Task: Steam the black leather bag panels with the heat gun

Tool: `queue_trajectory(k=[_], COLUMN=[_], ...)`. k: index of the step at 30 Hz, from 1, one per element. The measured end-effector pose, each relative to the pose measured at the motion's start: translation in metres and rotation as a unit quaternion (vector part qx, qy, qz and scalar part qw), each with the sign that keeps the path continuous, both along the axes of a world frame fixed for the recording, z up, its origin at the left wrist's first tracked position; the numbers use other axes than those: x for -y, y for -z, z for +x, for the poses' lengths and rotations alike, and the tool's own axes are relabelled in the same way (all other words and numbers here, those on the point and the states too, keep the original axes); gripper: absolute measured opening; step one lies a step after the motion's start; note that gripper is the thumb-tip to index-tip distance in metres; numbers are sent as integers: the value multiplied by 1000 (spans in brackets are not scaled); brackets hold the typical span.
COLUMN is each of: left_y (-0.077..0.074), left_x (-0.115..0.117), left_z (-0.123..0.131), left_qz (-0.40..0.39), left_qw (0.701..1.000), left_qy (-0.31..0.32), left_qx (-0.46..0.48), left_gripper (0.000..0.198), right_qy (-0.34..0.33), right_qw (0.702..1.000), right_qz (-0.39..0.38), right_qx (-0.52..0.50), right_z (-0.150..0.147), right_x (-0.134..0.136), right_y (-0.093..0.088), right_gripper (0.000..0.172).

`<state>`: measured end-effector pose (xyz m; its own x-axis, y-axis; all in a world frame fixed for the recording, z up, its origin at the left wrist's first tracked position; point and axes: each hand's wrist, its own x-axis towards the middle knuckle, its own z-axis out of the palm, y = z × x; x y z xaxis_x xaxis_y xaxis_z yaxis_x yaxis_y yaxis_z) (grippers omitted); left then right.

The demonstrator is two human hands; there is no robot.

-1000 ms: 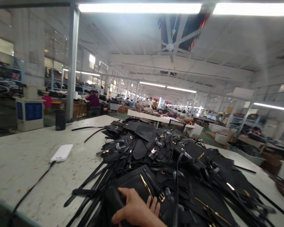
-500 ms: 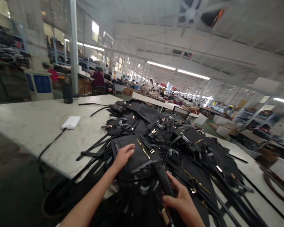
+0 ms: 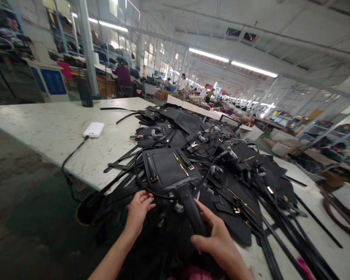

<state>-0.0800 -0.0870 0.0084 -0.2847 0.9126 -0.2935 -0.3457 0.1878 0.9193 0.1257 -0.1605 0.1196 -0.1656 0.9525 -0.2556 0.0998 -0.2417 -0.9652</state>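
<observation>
A black bag panel [image 3: 165, 171] with a gold zipper and small gold buckles lies at the front of a heap of similar black pieces [image 3: 189, 120]. My right hand [image 3: 218, 237] is wrapped round a wide black strap [image 3: 191, 210] at the panel's near edge, thumb on the near side and fingers on the far side. My left hand [image 3: 140, 212] is beside the panel's lower left corner, fingers loosely bent and apart, close to a thin black cord [image 3: 138, 177]. Whether its fingertips touch the cord I cannot tell. Clear plastic wrap [image 3: 179, 207] shows between the hands.
On the pale table [image 3: 46, 128] a white power bank [image 3: 93, 130] trails a black cable over the left edge. A dark bottle [image 3: 85, 91] stands at the far left corner. Long black straps [image 3: 317, 221] spread rightward beside a brown coil [image 3: 338, 216]. People work farther back.
My left hand has drawn back from the top of the panel to its near left corner, uncovering a buckled strap. My right hand keeps hold of the wide strap. The camera has tilted downward.
</observation>
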Motion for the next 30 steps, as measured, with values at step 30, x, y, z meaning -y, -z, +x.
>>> queue_trajectory(k=[30], left_y=[7], left_x=[-20], left_z=[-10], left_qz=[-31], left_qw=[978], left_qy=[204], left_qx=[41], left_gripper=[20], right_qy=[-66], right_qw=[997], right_qz=[-34], right_qx=[-7], right_z=[-35], right_x=[-7], right_y=[44], right_gripper=[82])
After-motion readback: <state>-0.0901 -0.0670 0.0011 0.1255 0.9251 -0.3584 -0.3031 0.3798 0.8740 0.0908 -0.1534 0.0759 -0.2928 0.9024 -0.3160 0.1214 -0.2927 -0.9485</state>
